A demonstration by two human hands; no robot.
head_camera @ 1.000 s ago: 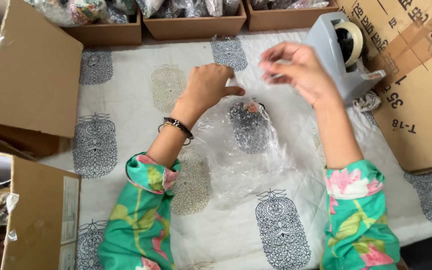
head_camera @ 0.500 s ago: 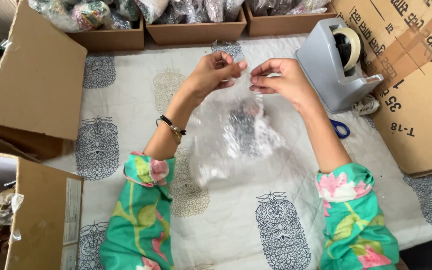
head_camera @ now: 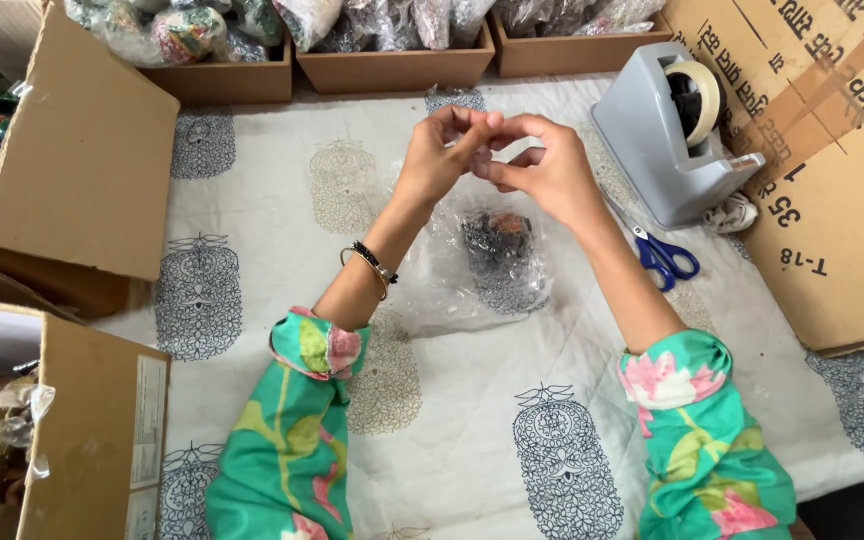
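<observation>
Head view: left hand (head_camera: 444, 150) and right hand (head_camera: 540, 168) meet fingertip to fingertip, both pinching the top edge of a clear plastic bag (head_camera: 477, 265). The bag hangs just below the hands, over the printed cloth (head_camera: 252, 200), with a small dark item (head_camera: 500, 238) inside it. Right of the right hand stands a grey tape dispenser (head_camera: 672, 140); blue-handled scissors (head_camera: 664, 255) lie near that forearm. A cardboard box (head_camera: 77, 170) sits well left of the left hand.
</observation>
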